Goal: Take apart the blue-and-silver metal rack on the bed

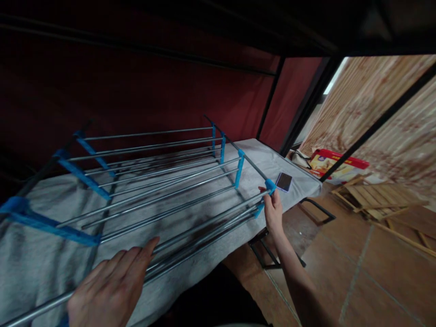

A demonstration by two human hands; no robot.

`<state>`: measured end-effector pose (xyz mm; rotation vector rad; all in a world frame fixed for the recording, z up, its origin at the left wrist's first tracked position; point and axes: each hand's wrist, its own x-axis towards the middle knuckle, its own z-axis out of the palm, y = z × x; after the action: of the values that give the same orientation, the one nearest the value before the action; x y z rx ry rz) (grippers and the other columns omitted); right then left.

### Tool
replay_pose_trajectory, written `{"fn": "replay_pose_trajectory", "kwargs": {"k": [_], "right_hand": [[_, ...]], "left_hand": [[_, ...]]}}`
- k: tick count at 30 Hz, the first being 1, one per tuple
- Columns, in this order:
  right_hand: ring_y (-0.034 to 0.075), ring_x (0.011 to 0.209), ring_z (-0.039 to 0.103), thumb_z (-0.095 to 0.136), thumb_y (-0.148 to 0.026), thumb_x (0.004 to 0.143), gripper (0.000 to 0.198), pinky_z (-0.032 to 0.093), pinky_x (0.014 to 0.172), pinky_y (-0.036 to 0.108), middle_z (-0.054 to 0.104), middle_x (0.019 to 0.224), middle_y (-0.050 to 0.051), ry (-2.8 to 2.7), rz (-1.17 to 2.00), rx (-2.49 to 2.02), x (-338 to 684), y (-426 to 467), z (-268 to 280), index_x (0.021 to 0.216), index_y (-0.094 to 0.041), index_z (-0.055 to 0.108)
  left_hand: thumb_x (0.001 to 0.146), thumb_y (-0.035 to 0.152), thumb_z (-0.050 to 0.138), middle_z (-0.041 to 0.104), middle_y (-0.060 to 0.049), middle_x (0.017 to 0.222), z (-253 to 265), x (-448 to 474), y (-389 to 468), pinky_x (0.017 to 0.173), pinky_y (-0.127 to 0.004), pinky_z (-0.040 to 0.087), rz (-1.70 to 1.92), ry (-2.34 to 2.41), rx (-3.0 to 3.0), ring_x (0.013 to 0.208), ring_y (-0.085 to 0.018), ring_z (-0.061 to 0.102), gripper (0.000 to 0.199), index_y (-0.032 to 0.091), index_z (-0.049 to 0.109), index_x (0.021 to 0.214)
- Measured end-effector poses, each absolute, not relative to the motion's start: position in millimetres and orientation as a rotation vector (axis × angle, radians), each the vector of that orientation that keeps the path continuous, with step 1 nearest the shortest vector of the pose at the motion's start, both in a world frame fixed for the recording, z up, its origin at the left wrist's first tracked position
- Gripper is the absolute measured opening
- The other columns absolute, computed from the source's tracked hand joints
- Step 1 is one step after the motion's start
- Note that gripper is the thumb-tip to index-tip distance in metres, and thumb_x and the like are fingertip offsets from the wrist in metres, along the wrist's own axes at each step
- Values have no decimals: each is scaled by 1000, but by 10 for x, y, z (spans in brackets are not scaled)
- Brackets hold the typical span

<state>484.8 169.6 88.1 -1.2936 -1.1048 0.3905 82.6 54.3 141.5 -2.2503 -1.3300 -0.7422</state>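
A rack (160,195) of thin metal tubes joined by blue plastic side brackets lies on a grey cloth cover. My left hand (112,286) is closed over the nearest metal tube (204,224) at the front left. Its palm hides part of that tube and the bracket behind it. At the tube's other end, my right hand (273,211) grips it right beside a blue connector (270,185). My right thumb and fingers are around the joint. Further tubes run parallel beneath and behind, between the left blue bracket (47,225) and the right-hand ones.
The cloth-covered bed (260,156) sits within a dark metal frame, against a dark red wall. A dark rectangular object (284,181) lies right of the rack. On the tiled floor are a folded wooden piece (381,198), a red-and-yellow box (335,164) and a black metal-legged stool (269,252).
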Motion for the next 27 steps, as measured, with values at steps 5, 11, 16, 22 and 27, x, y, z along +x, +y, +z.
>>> {"fn": "replay_pose_trajectory", "kwargs": {"k": [5,11,16,22,27], "right_hand": [[22,107,60,52,-38,91,36,42,100,40,71,117,8,-1123,369,-1308,4861,1694,847,120,-20,62],[26,125,56,55,-41,87,51,35,112,50,64,131,11,-1096,371,-1262,4874,1654,806,132,-18,56],[29,134,54,65,-43,83,61,34,118,54,57,143,13,-981,323,-1224,4934,1566,635,140,-25,53],[34,134,53,74,-38,78,50,41,110,58,57,141,20,-914,275,-1342,4835,1140,189,127,-41,63],[38,117,63,60,-43,89,29,47,99,68,67,119,16,-1408,408,-1332,4448,718,-16,114,-30,67]], "left_hand": [[90,7,50,68,-3,77,1603,1004,530,66,-36,41,-592,-1261,-2158,68,-22,60,44,20,63,129],[92,8,55,70,-9,121,1506,1056,263,105,-42,41,-618,-1320,-2121,114,-25,63,54,25,54,143],[92,4,51,72,-7,111,1101,938,-354,108,-38,43,-757,-1432,-2258,111,-21,65,47,24,60,134],[96,26,56,65,-6,99,335,402,-749,83,-35,54,-1382,-2277,-1417,91,-21,64,11,22,60,105],[90,36,61,59,-11,122,29,-61,-642,91,-38,54,-1708,-2507,-997,108,-23,61,36,21,53,122]]}}
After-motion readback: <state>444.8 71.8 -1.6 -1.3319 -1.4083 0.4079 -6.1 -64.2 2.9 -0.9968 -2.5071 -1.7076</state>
